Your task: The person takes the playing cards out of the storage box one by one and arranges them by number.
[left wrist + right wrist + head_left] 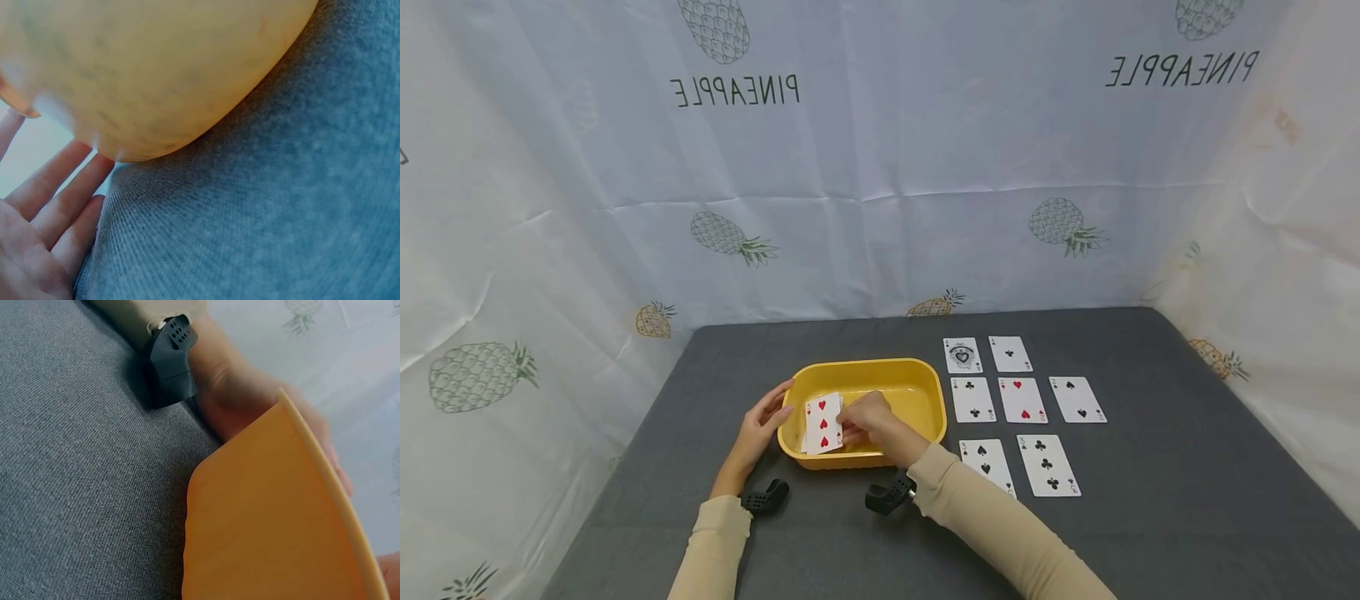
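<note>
In the head view a yellow plastic tray (917,372) sits on the dark table. A three of hearts playing card (823,425) lies in its left part, over the white edge of another card. My right hand (872,422) reaches into the tray and pinches the three of hearts by its right edge. At the tray's left end, my left hand (760,429) touches the outer wall, its thumb at the rim. The left wrist view shows its fingers (69,203) extended along the tray's underside. In the right wrist view the tray wall hides part of the left hand (244,394).
Right of the tray, face-up cards lie in rows: an ornate ace (962,356) and ace of clubs (1010,354); two of clubs (973,400), two of hearts (1022,400), two of spades (1077,400); three of spades (985,458), partly behind my sleeve, and three of clubs (1048,465).
</note>
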A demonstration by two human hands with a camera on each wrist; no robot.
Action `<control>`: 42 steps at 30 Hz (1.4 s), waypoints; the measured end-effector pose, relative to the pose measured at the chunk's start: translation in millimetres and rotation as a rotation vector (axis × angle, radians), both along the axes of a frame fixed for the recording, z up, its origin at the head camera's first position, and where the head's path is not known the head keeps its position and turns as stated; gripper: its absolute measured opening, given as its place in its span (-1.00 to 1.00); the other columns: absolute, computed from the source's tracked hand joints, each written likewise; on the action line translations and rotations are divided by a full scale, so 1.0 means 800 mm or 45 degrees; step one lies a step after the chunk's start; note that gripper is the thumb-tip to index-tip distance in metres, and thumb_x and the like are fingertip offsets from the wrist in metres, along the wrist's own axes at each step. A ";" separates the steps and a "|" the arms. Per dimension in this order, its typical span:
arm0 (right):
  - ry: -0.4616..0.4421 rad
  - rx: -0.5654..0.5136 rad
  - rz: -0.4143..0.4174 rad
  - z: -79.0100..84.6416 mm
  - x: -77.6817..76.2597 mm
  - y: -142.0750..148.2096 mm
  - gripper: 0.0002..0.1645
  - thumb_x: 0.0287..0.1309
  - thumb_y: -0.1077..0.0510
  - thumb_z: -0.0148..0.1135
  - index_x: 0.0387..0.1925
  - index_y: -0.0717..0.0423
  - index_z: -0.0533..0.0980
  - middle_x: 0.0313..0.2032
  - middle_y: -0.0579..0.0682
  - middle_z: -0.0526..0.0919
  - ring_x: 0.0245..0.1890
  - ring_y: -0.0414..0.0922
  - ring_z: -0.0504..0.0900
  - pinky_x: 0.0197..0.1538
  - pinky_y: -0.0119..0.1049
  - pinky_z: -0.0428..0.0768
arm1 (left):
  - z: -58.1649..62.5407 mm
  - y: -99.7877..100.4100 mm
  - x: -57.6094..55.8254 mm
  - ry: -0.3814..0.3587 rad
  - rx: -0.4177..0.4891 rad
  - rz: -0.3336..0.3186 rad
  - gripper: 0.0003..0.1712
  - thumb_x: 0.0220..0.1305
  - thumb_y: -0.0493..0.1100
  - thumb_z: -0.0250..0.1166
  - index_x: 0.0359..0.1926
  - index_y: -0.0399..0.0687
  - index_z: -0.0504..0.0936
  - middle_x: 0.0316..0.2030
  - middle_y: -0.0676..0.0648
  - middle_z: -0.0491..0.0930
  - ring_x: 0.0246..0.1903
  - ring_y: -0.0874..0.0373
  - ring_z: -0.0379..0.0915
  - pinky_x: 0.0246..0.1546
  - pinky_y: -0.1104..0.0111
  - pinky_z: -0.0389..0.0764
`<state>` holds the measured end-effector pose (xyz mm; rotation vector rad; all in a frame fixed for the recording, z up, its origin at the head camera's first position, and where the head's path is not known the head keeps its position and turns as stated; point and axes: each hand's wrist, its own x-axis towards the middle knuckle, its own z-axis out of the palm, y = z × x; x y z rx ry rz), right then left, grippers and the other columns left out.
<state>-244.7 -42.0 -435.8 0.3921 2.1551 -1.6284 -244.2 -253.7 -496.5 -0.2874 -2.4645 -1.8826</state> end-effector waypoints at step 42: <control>0.137 -0.246 0.182 0.037 0.027 0.166 -0.58 0.22 0.21 0.23 0.02 0.46 0.51 -0.52 -0.07 0.65 -0.56 -0.28 0.62 -0.35 -0.42 0.67 | 0.004 0.003 0.005 -0.034 -0.004 0.058 -0.43 0.40 -0.12 0.14 0.39 -0.07 0.31 0.35 -0.26 0.36 0.02 0.73 0.32 0.04 0.77 0.33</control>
